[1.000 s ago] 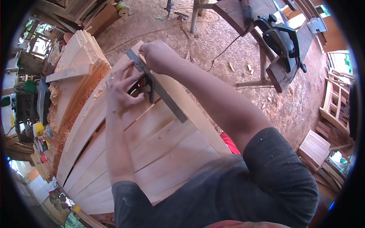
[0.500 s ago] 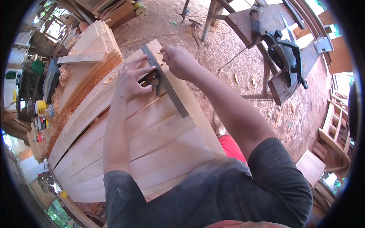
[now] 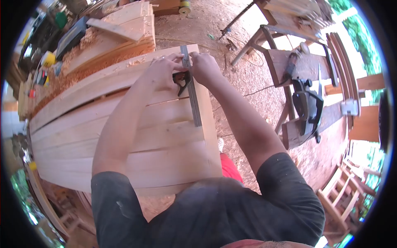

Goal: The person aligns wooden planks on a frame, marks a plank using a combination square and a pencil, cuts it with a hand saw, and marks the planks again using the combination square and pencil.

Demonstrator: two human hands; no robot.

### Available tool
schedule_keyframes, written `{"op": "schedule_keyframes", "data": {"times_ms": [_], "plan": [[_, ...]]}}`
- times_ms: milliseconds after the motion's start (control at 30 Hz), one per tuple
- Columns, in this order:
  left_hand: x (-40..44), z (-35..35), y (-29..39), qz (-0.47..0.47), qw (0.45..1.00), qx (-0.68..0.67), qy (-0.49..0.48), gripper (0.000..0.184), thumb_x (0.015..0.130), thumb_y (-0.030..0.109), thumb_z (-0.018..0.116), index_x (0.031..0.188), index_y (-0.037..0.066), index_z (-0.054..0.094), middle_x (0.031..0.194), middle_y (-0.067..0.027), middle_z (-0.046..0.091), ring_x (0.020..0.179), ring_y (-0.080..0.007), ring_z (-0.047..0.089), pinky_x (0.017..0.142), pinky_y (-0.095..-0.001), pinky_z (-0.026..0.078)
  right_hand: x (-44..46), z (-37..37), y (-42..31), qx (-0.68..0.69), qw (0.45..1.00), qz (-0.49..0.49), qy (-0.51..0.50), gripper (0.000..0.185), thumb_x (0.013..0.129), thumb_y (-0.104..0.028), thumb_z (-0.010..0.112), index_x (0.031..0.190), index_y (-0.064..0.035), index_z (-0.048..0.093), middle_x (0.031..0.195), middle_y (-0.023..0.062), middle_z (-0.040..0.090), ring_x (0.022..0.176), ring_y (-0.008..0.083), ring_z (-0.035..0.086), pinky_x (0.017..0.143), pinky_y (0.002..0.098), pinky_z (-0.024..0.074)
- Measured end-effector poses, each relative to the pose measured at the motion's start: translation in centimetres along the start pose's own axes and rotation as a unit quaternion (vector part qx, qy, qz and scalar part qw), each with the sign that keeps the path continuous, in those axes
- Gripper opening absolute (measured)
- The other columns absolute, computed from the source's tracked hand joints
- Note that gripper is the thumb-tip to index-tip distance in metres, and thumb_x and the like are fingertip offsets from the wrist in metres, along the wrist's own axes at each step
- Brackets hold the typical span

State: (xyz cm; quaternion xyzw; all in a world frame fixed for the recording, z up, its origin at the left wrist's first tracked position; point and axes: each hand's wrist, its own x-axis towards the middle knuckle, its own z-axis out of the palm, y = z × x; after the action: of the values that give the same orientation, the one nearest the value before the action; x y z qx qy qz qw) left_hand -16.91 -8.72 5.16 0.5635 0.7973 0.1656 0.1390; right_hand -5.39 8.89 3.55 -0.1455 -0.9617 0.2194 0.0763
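Observation:
My left hand (image 3: 163, 74) presses a combination square (image 3: 194, 105) against the wooden boards (image 3: 165, 113), its fingers bent around the dark head and over the blade's far part. The steel blade runs lengthwise near the boards' right end. My right hand (image 3: 205, 68) is closed in a pinch beside the blade's far end, touching or almost touching it. A thin pencil shows in its fingers half a second ago; now the fingers mostly hide it. The boards lie side by side, with dark gaps between some of them.
A board stack (image 3: 124, 29) strewn with shavings stands at the far left. On the right, an electric planer (image 3: 306, 101) and another corded power tool (image 3: 292, 64) rest on a wooden bench (image 3: 275, 66). Shavings cover the floor (image 3: 244, 111). A wooden frame (image 3: 343, 190) stands at the lower right.
The view has turned, so the boards and square appear rotated and shifted. My right hand has come closer to the blade's far end. My left hand stays on the square.

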Motion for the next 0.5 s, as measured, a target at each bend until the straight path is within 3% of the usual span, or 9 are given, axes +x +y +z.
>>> {"op": "schedule_keyframes", "data": {"times_ms": [33, 133, 333, 400, 500], "plan": [[-0.1, 0.0, 0.1, -0.006, 1.000, 0.007, 0.000, 0.067, 0.061, 0.017, 0.086, 0.128, 0.023, 0.082, 0.162, -0.0092, 0.056, 0.141, -0.0337, 0.059, 0.118, -0.0541, 0.047, -0.5, -0.4, 0.0, -0.015, 1.000, -0.016, -0.011, 0.018, 0.092, -0.009, 0.066, 0.106, 0.0014, 0.071, 0.093, 0.0263, 0.076, 0.096, 0.0440, 0.075, 0.091, 0.0527, 0.0598], [-0.4, 0.0, 0.8, -0.017, 1.000, 0.021, 0.010, 0.068, 0.062, 0.016, 0.087, 0.130, 0.022, 0.081, 0.163, -0.0089, 0.055, 0.142, -0.0323, 0.059, 0.118, -0.0550, 0.047, -3.5, -3.2, 0.5, -0.070, 0.983, -0.112, -0.125, 0.022, 0.092, -0.006, 0.062, 0.109, 0.0011, 0.074, 0.094, 0.0261, 0.076, 0.095, 0.0434, 0.075, 0.090, 0.0519, 0.0599], [-0.7, 0.4, 2.3, -0.052, 0.996, 0.069, 0.009, 0.066, 0.068, 0.012, 0.085, 0.133, 0.020, 0.079, 0.158, -0.0078, 0.058, 0.139, -0.0294, 0.060, 0.115, -0.0474, 0.051, -13.6, -6.8, 4.5, 0.107, 0.994, 0.026, 0.023, 0.029, 0.101, -0.011, 0.058, 0.121, -0.0022, 0.076, 0.097, 0.0257, 0.077, 0.094, 0.0450, 0.075, 0.087, 0.0523, 0.0581], [-1.2, -0.3, 4.7, -0.094, 0.991, 0.096, -0.008, 0.062, 0.072, 0.012, 0.084, 0.133, 0.020, 0.079, 0.149, -0.0076, 0.063, 0.132, -0.0301, 0.065, 0.110, -0.0467, 0.055, -18.1, -6.8, 6.7, 0.130, 0.988, 0.078, -0.008, 0.028, 0.105, -0.015, 0.061, 0.127, -0.0021, 0.073, 0.096, 0.0182, 0.078, 0.084, 0.0334, 0.077, 0.080, 0.0434, 0.0600], [-1.6, 0.1, 6.7, -0.152, 0.976, 0.153, -0.020, 0.052, 0.078, 0.015, 0.081, 0.130, 0.021, 0.078, 0.133, -0.0071, 0.070, 0.118, -0.0314, 0.071, 0.102, -0.0479, 0.059, -27.2, -3.8, 12.2, 0.167, 0.979, 0.097, -0.066, 0.031, 0.108, -0.018, 0.058, 0.132, -0.0017, 0.071, 0.089, 0.0165, 0.076, 0.077, 0.0232, 0.074, 0.070, 0.0395, 0.0578]]}}
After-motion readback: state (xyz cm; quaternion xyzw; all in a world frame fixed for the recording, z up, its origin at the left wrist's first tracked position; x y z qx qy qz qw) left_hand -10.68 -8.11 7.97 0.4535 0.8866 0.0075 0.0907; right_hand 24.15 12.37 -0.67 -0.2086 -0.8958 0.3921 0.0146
